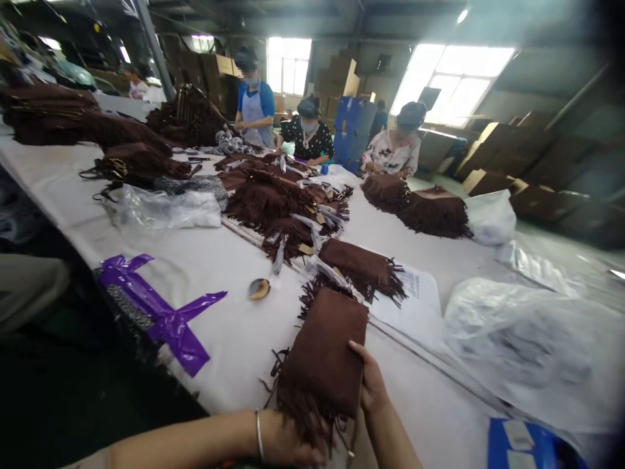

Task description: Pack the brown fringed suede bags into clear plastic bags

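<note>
A brown fringed bag (327, 352), suede-like, is held tilted over the near part of the white table. My right hand (374, 381) grips its right edge, the thumb lying on the front panel and the other fingers hidden behind. Down at the lower edge, my left hand (295, 440), with a silver bangle (258, 433) on the wrist, is closed among the fringe strands, which partly cover its fingers. Just beyond the held bag lies another brown fringed bag (361, 260), close to a printed white sheet (420, 293).
Brown fringed bags (268, 198) with tags lie heaped mid-table. Purple tape (180, 326) marks the left table edge, near a small round object (258, 288). Clear plastic bags (517, 326) lie at right, above a blue box (517, 443). Several people work across the table.
</note>
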The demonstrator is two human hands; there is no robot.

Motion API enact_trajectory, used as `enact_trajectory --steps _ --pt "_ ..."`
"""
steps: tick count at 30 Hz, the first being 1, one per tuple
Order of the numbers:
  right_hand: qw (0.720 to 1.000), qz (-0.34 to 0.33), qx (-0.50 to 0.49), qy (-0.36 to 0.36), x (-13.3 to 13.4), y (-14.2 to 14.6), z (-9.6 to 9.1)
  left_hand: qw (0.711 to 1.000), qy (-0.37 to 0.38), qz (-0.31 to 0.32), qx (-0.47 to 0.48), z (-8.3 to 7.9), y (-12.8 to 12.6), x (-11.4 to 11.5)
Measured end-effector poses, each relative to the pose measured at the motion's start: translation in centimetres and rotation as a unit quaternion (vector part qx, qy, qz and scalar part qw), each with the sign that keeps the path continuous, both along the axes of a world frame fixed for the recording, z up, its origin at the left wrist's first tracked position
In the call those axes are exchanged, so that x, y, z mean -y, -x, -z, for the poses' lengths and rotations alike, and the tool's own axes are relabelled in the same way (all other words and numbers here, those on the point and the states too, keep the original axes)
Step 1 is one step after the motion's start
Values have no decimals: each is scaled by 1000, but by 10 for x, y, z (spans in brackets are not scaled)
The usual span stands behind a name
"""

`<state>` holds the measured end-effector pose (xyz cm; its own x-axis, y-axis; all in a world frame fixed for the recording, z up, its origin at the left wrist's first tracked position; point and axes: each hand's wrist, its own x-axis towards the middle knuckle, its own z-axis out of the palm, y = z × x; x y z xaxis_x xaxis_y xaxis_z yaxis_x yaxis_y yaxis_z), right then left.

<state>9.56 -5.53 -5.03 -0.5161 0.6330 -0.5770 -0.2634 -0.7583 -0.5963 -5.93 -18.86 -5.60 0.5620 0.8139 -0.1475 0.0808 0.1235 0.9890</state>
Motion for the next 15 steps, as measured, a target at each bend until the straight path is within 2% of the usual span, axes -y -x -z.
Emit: enact_trajectory --steps 2,4,6,8,10,12,13,15 --pt "1000 20 13 -7 -5 -5 -10 996 67 45 -48 3 30 10" --pt "997 33 32 -57 -13 -14 -29 984 145 44 -94 -2 61 9" --pt "991 29 56 -116 -22 -27 -55 978 176 -34 -107 -11 84 -3" --pt "983 24 85 -159 -29 -40 -84 977 146 -133 -83 -21 92 -20" --pt "981 22 95 -167 -30 -48 -107 975 119 -187 -23 -31 86 -39" --pt "984 17 91 -155 -20 -50 -117 976 110 -172 75 -41 68 -53" --pt "986 3 84 -147 -11 -49 -115 971 114 -164 134 -44 57 -58" --pt "985 -53 85 -139 8 -47 -98 945 125 -175 247 -44 34 -65"
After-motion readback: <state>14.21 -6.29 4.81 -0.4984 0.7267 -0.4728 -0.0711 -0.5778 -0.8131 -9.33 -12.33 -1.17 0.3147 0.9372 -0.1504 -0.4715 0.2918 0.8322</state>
